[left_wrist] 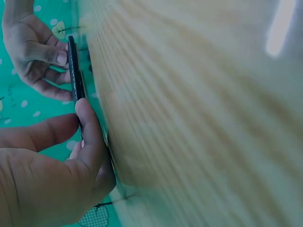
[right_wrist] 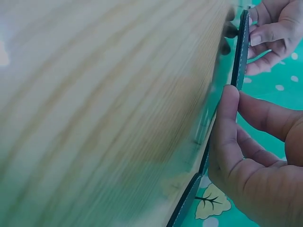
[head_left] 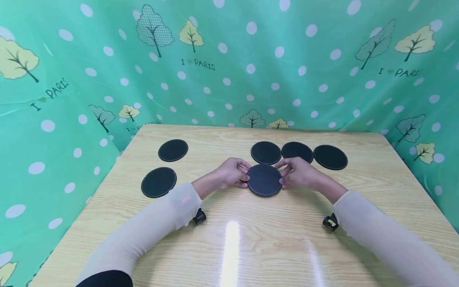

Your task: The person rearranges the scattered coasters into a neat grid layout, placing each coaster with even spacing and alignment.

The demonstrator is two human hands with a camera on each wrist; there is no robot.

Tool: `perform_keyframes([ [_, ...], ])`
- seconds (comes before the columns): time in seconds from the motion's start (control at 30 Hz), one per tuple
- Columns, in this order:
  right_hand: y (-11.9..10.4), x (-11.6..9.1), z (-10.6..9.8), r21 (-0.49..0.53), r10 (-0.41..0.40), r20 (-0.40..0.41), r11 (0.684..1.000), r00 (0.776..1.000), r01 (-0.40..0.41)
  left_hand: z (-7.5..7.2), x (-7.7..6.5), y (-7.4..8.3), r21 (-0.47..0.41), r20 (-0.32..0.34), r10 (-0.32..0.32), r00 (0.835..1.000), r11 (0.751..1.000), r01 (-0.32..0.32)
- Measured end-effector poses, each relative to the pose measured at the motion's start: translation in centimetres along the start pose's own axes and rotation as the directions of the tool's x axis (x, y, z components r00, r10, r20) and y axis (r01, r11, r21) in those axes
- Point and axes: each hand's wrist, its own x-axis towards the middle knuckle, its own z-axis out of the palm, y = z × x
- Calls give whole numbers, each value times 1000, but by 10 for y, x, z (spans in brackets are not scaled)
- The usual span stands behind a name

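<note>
A round black coaster with a stitched rim is held between both hands near the middle of the wooden table. My left hand pinches its left edge between thumb and fingers. On the opposite edge, the right hand grips it the same way. Seen edge-on in the left wrist view, the coaster is thin and close over the tabletop. The right wrist view shows pale stitching along the coaster's side. Just behind it lies another black coaster, part of a row of three.
The row continues with a coaster partly behind the right hand and one farther right. On the left lie two more, a back coaster and a front coaster by the left sleeve. A green patterned curtain surrounds the table.
</note>
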Motion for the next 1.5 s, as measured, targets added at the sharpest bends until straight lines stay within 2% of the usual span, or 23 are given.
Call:
perform_keyframes([
  [0.3, 3, 3, -3, 19, 42, 15, 999, 999, -42, 12, 6, 6, 80, -53, -14, 999, 997, 19],
  [0.47, 5, 4, -5, 14, 38, 16, 999, 999, -39, 16, 6, 8, 120, -83, 3, 997, 993, 7],
  [0.8, 5, 8, -10, 2, 70, 26, 998, 997, -71, 21, 9, 9, 182, -103, 30, 994, 983, -10],
  [1.03, 3, 8, -10, -25, 64, 29, 998, 998, -63, 23, 9, 9, 194, -124, 42, 991, 981, -17],
  [1.5, 4, 9, -9, -14, 59, 33, 998, 998, -59, 24, 9, 8, 211, -140, 48, 989, 977, -18],
])
